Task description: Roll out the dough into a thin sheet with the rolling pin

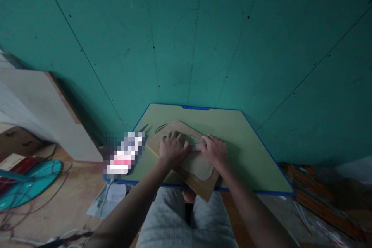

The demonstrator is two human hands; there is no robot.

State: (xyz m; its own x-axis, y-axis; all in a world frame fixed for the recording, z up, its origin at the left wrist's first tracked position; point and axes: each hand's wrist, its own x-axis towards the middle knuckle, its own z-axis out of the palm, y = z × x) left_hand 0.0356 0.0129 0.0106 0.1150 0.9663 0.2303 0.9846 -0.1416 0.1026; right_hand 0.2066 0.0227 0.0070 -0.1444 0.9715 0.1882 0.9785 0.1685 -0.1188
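The fingers of the left hand [173,149] and right hand [214,149] are closing over the two ends of a pin [195,147], palms down; the exact grip underneath is hiding from view. Below the pin, a thin, soft-looking sheet [198,166] is lying on the board [211,190], spreading toward the person. For even rolling, both hands should probably be pressing equally, keeping the pin level and easing off near the sheet's rim so it isn't thinning or tearing there. The board is sitting askew, its near corner overhanging the counter [252,162], so weight is best staying off that corner. Farther left, a pointed blade [144,127] is lying beyond the board.
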